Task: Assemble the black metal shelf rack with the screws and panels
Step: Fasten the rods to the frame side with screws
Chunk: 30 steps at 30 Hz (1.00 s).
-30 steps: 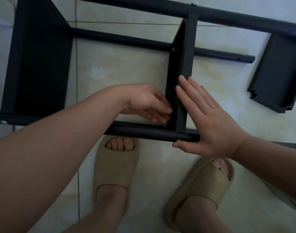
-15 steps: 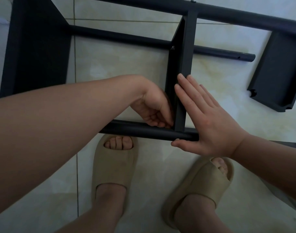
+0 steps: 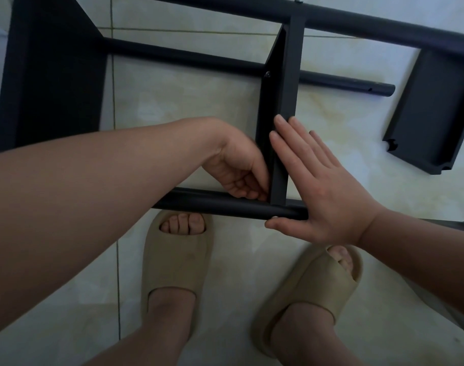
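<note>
Black panel (image 3: 291,75) runs near-far; right hand (image 3: 328,188), flat and open, braces its right face; left hand (image 3: 233,167) curls at tube (image 3: 212,203) joint, left side, grasp hidden.

Half-built black rack (image 3: 291,75) lying sideways, loose panel (image 3: 434,109) alongside

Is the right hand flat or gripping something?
Spread flat: the right hand lays straight fingers against the middle panel, thumb by the tube.

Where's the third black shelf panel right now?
Head view, far right: the black metal shelf panel rests on the pale tiled floor, just right of the open end of the short black tube, its far end meeting the long black top tube.
</note>
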Motion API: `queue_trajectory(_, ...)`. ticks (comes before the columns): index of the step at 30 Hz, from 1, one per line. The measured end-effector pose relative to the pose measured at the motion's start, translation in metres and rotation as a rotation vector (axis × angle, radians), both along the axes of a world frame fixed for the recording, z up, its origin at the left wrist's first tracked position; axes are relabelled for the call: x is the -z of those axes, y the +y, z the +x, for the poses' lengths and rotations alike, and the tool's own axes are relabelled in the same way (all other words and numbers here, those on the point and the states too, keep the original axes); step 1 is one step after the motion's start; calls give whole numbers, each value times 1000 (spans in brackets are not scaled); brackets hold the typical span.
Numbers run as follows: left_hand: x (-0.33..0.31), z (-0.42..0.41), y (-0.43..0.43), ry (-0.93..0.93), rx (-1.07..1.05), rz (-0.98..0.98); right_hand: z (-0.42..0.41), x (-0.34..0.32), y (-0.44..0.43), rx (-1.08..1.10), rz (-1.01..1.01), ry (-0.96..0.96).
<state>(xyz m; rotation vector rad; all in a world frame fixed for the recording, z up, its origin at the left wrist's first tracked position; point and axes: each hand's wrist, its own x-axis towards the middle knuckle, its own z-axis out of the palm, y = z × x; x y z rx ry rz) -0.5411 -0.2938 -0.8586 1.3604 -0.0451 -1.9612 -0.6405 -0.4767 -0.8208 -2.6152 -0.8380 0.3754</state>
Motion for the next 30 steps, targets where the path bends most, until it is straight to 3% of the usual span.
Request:
queue_trajectory(25, 0, 2, 2, 16, 45, 8, 1, 0, -1, -10, -9, -21)
queue_trajectory(30, 1, 0, 0, -74, 109, 10, 0, 0, 0, -9, -9, -20)
